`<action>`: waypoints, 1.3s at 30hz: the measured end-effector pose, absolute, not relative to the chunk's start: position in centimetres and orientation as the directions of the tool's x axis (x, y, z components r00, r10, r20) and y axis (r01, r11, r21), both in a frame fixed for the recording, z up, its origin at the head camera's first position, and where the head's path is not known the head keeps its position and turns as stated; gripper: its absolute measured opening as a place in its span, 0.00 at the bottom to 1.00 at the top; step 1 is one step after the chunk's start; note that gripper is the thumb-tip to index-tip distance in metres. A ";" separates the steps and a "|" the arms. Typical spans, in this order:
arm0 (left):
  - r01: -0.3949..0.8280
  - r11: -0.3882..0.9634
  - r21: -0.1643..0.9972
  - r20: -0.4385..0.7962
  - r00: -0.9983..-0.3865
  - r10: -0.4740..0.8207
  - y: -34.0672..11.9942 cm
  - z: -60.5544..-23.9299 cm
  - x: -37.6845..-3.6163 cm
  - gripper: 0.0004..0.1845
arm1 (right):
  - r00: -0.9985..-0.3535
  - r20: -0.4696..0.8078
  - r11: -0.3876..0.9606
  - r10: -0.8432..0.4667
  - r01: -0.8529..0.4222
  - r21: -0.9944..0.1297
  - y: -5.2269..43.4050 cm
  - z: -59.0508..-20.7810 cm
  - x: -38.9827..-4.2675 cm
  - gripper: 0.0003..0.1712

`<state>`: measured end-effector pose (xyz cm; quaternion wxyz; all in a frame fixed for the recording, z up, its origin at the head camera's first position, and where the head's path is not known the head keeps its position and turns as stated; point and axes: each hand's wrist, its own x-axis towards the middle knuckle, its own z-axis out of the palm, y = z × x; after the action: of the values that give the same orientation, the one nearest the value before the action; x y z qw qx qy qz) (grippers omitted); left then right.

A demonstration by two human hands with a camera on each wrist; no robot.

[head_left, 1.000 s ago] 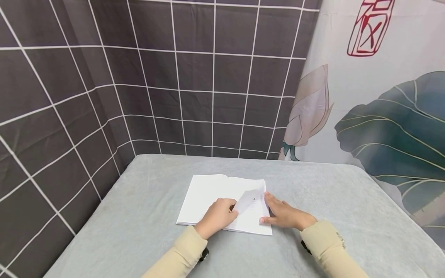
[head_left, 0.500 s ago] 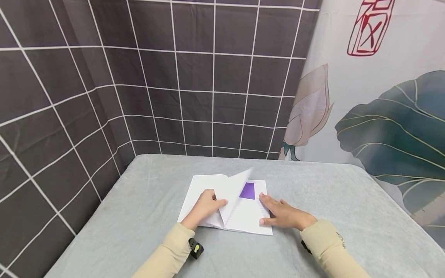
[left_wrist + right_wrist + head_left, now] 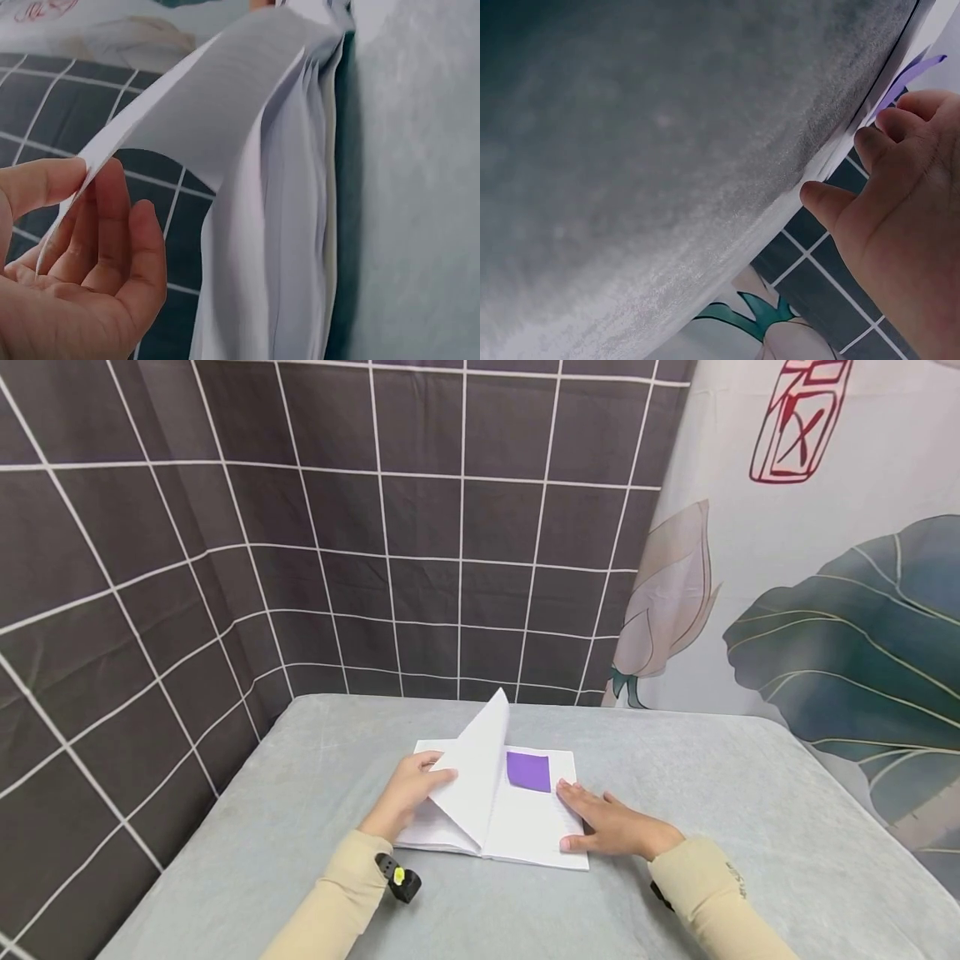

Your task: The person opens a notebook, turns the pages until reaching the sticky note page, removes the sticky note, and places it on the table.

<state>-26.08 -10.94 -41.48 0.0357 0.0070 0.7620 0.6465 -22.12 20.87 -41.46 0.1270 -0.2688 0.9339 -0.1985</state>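
An open white book (image 3: 525, 827) lies on the grey table (image 3: 712, 777). My left hand (image 3: 408, 789) pinches a page (image 3: 480, 764) between thumb and fingers and holds it raised over the spine; the left wrist view shows the same page (image 3: 202, 112) caught at the fingertips (image 3: 105, 202). A purple slip (image 3: 528, 771) lies flat on the right-hand page. My right hand (image 3: 611, 822) rests flat on the book's right edge, its fingers straight, just right of the slip. In the right wrist view the right hand (image 3: 907, 202) lies by the page edge, beside the purple slip (image 3: 907, 75).
A dark checked cloth (image 3: 300, 527) hangs behind and to the left of the table. A cloth printed with a lotus (image 3: 825, 610) hangs at the right. Grey tabletop extends on every side of the book.
My left hand has lifted the page from the right side and swung it up and leftward. The purple slip has come into sight beneath it. The right hand has stayed put.
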 end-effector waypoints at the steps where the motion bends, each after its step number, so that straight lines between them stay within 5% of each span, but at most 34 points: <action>1: -0.046 0.156 0.987 -0.055 -0.997 0.050 -11.2 -41.5 -26.2 0.20 | -0.824 -0.132 0.778 -0.552 -0.451 -0.437 20.9 -41.5 -22.1 0.54; 8: -0.101 0.127 0.987 -0.103 -0.995 0.015 -12.7 -41.5 -26.5 0.22 | -0.821 -0.139 0.777 -0.554 -0.450 -0.441 20.9 -41.6 -22.1 0.54; 39: -0.201 0.366 0.908 -0.213 -0.977 -0.008 -17.5 -43.2 -27.1 0.18 | -0.793 -0.167 0.768 -0.585 -0.477 -0.427 20.7 -41.3 -22.2 0.51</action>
<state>-27.06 -17.47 -43.17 0.0864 -0.0634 0.8221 0.5592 -22.17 20.66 -41.29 0.1470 -0.2860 0.9287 -0.1846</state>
